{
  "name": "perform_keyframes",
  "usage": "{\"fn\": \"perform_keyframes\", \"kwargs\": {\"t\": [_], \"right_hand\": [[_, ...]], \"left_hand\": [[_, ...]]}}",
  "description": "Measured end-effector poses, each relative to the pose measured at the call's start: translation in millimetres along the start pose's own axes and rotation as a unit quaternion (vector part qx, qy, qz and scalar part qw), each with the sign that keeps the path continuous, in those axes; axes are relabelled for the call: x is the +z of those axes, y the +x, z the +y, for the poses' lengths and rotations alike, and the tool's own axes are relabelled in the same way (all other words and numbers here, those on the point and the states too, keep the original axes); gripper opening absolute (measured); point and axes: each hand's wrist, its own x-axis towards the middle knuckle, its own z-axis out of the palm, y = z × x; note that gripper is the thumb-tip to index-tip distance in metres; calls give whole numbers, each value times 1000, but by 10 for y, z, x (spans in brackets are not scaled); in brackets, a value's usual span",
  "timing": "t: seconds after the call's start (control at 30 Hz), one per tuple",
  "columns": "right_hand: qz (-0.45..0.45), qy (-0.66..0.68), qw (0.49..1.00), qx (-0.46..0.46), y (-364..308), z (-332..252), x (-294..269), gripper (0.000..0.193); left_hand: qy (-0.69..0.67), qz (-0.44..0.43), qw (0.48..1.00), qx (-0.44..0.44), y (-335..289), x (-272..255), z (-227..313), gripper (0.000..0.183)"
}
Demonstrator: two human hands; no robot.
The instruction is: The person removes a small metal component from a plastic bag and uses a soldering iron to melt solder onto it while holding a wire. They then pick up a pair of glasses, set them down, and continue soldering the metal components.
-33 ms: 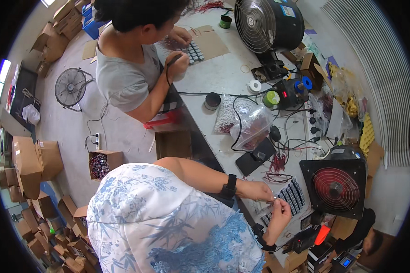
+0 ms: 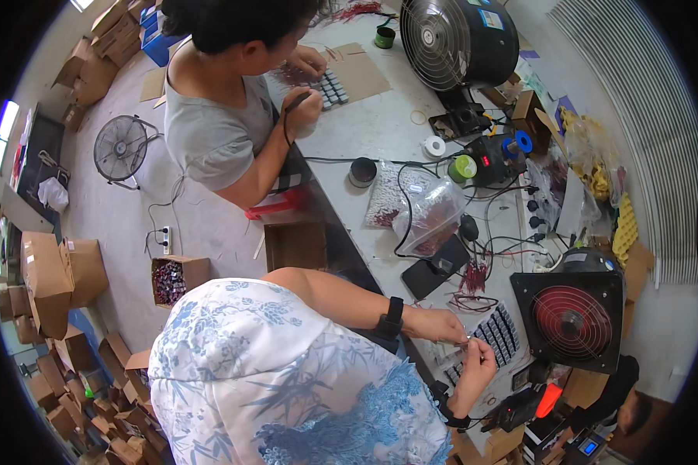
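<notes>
piece (image 2: 468, 339) at fingers (image 2: 486, 355) — too small to tell | co-worker's head (image 2: 229, 27) — cut off by top edge

That white fabric top (image 2: 287, 380) wears blue flowers and leaves; the small blocky parts (image 2: 498, 335) make dark-and-pale stripes; the squat round container (image 2: 462, 167) is lime green.

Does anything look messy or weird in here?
Yes, a bit. The red wires lie in a loose tangle, while the dark pieces near the person's right hand sit in neat rows. At the lower left, cardboard boxes are heaped at odd angles. I see no clear spill or damage.
</notes>
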Motion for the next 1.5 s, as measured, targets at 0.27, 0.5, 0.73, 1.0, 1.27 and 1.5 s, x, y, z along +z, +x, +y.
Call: {"fn": "perform_keyframes", "kwargs": {"t": [0.27,0.5,0.73,1.0,1.27,1.5], "right_hand": [[118,159,980,-30,-76,-45,-111,14],[45,179,982,-29,-68,-59,20,13],[79,254,962,-57,-138,-60,-11,10],[64,259,962,-62,-163,-53,32,11],[64,226,968,-84,-146,-67,51,10],[54,220,971,-71,-165,-37,98,9]], "left_hand": [[-181,33,975,128,-31,-64,19,24],[-378,36,924,46,-123,-208,128,25],[-365,25,930,34,-78,-122,131,26],[-354,31,934,32,-86,-103,139,25],[-378,18,924,43,-94,-130,133,24],[-361,40,931,45,-94,-107,170,24]]}}
